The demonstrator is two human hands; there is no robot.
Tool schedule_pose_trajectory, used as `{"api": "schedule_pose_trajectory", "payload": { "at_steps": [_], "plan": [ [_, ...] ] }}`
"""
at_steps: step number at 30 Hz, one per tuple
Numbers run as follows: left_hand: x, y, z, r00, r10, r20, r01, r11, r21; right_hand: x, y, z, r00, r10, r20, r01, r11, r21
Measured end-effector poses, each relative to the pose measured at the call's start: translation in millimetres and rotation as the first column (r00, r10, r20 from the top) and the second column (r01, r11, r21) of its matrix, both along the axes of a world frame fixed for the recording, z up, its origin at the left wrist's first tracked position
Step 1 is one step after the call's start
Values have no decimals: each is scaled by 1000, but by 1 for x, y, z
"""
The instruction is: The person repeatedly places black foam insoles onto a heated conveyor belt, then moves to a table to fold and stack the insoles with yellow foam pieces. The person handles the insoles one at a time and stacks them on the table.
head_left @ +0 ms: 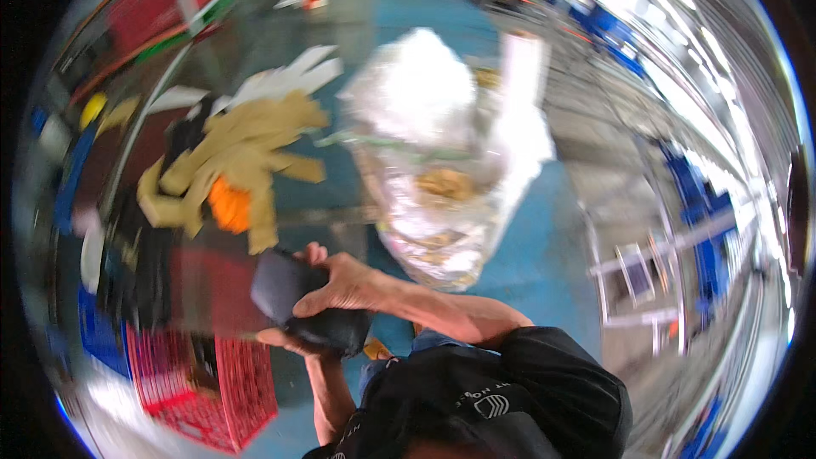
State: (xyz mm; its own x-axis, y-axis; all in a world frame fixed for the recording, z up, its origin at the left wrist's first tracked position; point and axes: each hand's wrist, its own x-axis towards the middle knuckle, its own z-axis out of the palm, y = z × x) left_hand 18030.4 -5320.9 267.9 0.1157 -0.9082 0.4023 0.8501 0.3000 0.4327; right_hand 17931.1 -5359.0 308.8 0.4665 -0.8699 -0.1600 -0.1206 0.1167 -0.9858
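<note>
Between my two hands is a dark grey-black fabric bundle (285, 286), smooth on its left face; its exact kind is hard to make out in the blur. My right hand (347, 283) grips it from above, thumb across its side. My left hand (293, 342) holds it from underneath, with part of the fingers hidden. Just beyond the bundle, tan cloth strips (246, 136) lie in a loose heap on the table, with an orange cloth piece (229, 204) among them. Black fabric (146, 276) lies to the left.
A red plastic crate (246, 387) stands at the lower left, below the table. Large clear plastic bags (416, 89) with tan contents stand ahead on the blue floor (561, 242). White pieces (289, 76) lie beyond the heap. A metal frame (637, 319) stands at right.
</note>
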Motion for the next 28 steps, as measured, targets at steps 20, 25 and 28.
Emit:
{"api": "schedule_pose_trajectory", "payload": {
  "at_steps": [20,25,28],
  "plan": [
    [-340,88,-41,474,-772,-423,876,365,315,-359,202,-24,361,-928,-93,558,295,-776],
    [-433,88,3,387,-811,-440,922,328,207,-485,288,56,273,-866,419,626,-171,-761],
    [-473,65,6,410,-811,-417,910,331,252,-513,295,95,180,-643,744,456,-616,-643]
  ]
}}
